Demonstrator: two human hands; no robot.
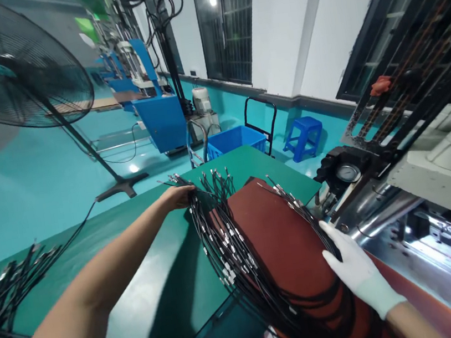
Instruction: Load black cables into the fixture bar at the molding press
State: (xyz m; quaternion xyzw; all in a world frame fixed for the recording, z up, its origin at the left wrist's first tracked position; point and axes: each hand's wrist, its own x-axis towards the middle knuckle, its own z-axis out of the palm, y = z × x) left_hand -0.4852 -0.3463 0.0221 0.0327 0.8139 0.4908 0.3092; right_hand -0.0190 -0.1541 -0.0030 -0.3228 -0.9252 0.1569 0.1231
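A thick bundle of black cables with silver end fittings (228, 247) lies bent across a dark red mat (285, 233) on the green table (162, 290). My bare left hand (177, 197) reaches far forward and grips the bundle near its far ends. In a white glove, my right hand (354, 265) rests flat with fingers spread on the cables at the mat's right side, next to the machine.
A grey metal machine with a pressure gauge (347, 173) stands on the right. More black cables (1, 301) lie at the table's left end. Beyond the table are a floor fan (5, 65), a blue crate (236, 139), a blue stool (305, 135) and blue machines (153, 101).
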